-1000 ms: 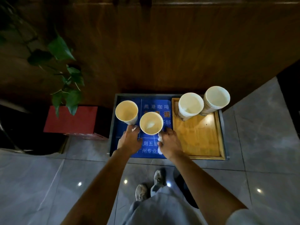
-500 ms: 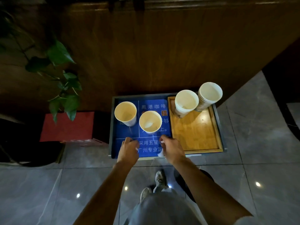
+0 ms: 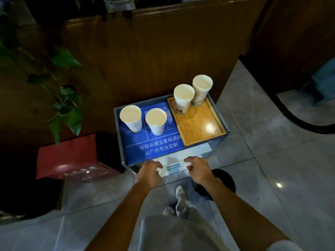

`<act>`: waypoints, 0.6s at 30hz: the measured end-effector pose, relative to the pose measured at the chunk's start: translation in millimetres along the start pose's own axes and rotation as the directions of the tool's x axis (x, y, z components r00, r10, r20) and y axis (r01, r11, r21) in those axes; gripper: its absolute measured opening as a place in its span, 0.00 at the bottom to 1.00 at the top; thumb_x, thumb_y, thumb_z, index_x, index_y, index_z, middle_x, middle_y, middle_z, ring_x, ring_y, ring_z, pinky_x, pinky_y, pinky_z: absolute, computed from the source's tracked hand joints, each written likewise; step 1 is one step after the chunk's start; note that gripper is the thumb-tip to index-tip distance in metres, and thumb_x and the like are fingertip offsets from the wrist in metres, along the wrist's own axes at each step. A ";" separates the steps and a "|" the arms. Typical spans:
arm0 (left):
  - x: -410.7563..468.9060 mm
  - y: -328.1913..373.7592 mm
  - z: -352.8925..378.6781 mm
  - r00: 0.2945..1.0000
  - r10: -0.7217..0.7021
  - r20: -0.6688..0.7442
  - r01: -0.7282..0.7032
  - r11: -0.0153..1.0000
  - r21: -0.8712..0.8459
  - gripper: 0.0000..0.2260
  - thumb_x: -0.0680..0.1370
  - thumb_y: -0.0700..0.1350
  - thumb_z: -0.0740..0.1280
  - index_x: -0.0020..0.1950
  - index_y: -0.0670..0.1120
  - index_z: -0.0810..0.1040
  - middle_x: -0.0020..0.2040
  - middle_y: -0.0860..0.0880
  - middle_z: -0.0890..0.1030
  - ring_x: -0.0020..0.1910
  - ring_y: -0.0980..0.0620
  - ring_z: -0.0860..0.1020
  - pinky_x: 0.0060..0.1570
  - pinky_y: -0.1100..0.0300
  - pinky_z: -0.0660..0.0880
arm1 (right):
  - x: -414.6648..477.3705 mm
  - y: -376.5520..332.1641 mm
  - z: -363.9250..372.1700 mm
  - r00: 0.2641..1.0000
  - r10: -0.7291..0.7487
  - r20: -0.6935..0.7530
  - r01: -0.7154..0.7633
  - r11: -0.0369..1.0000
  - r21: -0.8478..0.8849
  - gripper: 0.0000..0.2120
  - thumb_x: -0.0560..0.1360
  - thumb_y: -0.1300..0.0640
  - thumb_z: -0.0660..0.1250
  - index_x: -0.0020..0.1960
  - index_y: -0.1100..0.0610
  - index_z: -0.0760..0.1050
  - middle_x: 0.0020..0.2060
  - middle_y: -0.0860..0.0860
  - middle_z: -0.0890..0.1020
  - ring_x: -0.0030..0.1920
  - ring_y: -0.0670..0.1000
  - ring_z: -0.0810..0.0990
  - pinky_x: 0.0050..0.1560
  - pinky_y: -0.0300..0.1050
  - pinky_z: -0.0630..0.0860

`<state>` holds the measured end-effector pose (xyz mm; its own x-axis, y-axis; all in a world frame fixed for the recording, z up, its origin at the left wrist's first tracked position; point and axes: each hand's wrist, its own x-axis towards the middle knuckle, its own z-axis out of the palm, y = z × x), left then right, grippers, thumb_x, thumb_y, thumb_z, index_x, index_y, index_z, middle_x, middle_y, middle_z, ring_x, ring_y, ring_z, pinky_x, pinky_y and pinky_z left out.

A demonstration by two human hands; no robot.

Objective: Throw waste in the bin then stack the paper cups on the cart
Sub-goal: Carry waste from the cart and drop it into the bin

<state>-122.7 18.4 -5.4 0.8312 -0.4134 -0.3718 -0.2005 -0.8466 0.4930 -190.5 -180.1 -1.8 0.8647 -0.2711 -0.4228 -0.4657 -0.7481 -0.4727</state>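
1. A blue mat (image 3: 155, 142) lies on the left half of the cart (image 3: 220, 115); its white print reads "拖鞋采用五星级酒店" over "从广州专业定制". The writing higher up is blurred or hidden by cups.
2. A white sheet (image 3: 192, 151) hangs over the cart's near edge, at 6 o'clock from the mat; its two small blue labels are too blurred to read.
3. Four cup positions show: two single paper cups (image 3: 130, 118) (image 3: 155, 121) stand upright on the mat, both seemingly empty, and two cup stacks (image 3: 183, 100) (image 3: 201, 89) stand at the 12 o'clock end of a wooden tray (image 3: 203, 127).
4. The left hand (image 3: 150, 172) and the right hand (image 3: 198, 169) are curled closed near the sheet's lower edge; something white shows at the fingers, but what it is cannot be told.
5. A round black bin (image 3: 224, 183) sits on the floor at 5 o'clock from the cart.
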 end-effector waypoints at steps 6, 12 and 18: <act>-19.1 28.5 14.4 0.991 0.098 0.090 -0.102 0.994 0.036 0.13 0.74 0.39 0.69 0.58 0.48 0.82 0.60 0.45 0.82 0.57 0.47 0.80 0.58 0.57 0.77 | -42.1 32.3 1.9 0.997 0.074 -0.036 -0.073 0.997 0.022 0.09 0.72 0.63 0.65 0.49 0.57 0.81 0.49 0.57 0.85 0.52 0.58 0.82 0.54 0.47 0.78; -22.3 79.5 47.4 0.959 0.216 0.182 -0.226 0.973 0.037 0.14 0.75 0.36 0.65 0.57 0.46 0.82 0.60 0.45 0.82 0.60 0.45 0.80 0.61 0.58 0.75 | -77.2 81.5 -11.2 0.984 0.164 -0.062 -0.169 0.982 -0.080 0.06 0.72 0.55 0.66 0.47 0.54 0.80 0.47 0.55 0.84 0.48 0.58 0.82 0.45 0.44 0.74; -8.2 142.0 95.1 0.915 0.291 0.278 -0.317 0.947 0.050 0.12 0.75 0.36 0.65 0.56 0.44 0.83 0.56 0.42 0.84 0.57 0.44 0.81 0.58 0.54 0.77 | -99.3 148.4 -21.7 0.931 0.364 -0.006 -0.360 0.922 0.140 0.10 0.73 0.59 0.65 0.51 0.55 0.82 0.51 0.57 0.84 0.54 0.60 0.81 0.55 0.48 0.78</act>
<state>-207.3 -130.3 -7.1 0.5581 -0.7184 -0.4153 -0.4793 -0.6876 0.5454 -341.5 -277.4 -13.2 0.6368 -0.5285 -0.5613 -0.7671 -0.5074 -0.3925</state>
